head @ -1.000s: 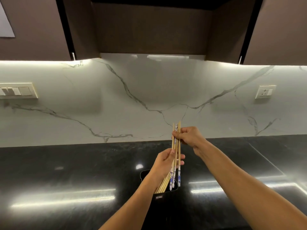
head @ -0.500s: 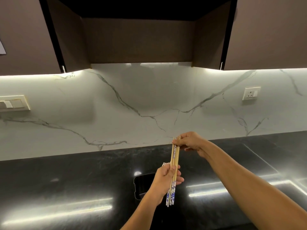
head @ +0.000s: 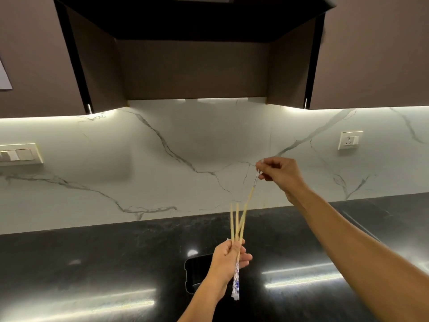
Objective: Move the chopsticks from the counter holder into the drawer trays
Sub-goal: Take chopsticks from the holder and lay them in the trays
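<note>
My left hand (head: 228, 256) grips a small bundle of pale wooden chopsticks (head: 236, 225) with blue-and-white patterned ends; their thin tips fan upward and the patterned ends hang below my fist. My right hand (head: 278, 174) is raised up and to the right, pinching the top end of one chopstick (head: 251, 191) that slants down to the bundle. The black holder (head: 195, 273) sits on the dark counter right behind my left wrist, partly hidden by it. No drawer or tray is in view.
A glossy black counter (head: 92, 263) runs across the frame under a white marble backsplash (head: 162, 170). A switch plate (head: 19, 154) is at the left, a socket (head: 350, 140) at the right. Dark cabinets and a hood recess (head: 192, 66) hang overhead.
Both hands have lifted the chopsticks clear of the holder. My right hand has moved up and right, drawing one chopstick away from the bundle, so the sticks now fan apart.
</note>
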